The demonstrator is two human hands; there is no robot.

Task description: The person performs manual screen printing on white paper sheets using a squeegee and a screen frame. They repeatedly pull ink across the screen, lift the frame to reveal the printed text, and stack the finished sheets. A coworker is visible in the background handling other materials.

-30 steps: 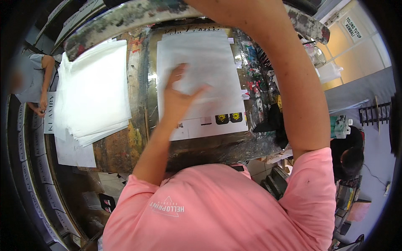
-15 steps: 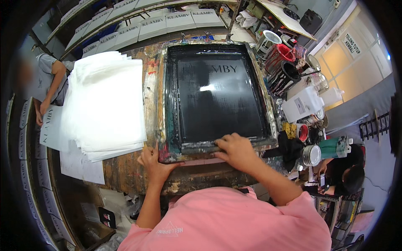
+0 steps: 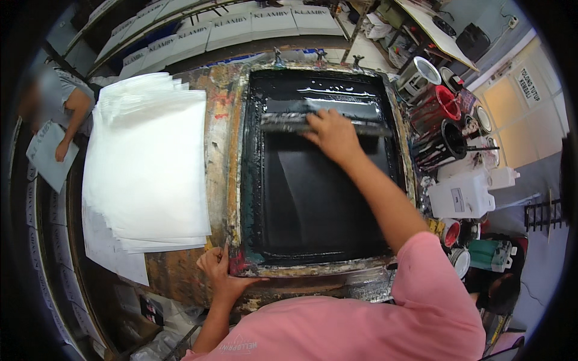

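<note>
Screen frame: one, lying on the stained wooden table, dark ink over its mesh. Squeegee: one, laid crosswise inside the frame, toward its far end; right hand closed around it. Left hand: at the frame's near left corner, thumb along the near edge; from here I cannot tell whether it grips. White sheets: one stack, left of the frame. Red can, white jug: to the right. Co-worker: far left, with a printed sheet.
</note>
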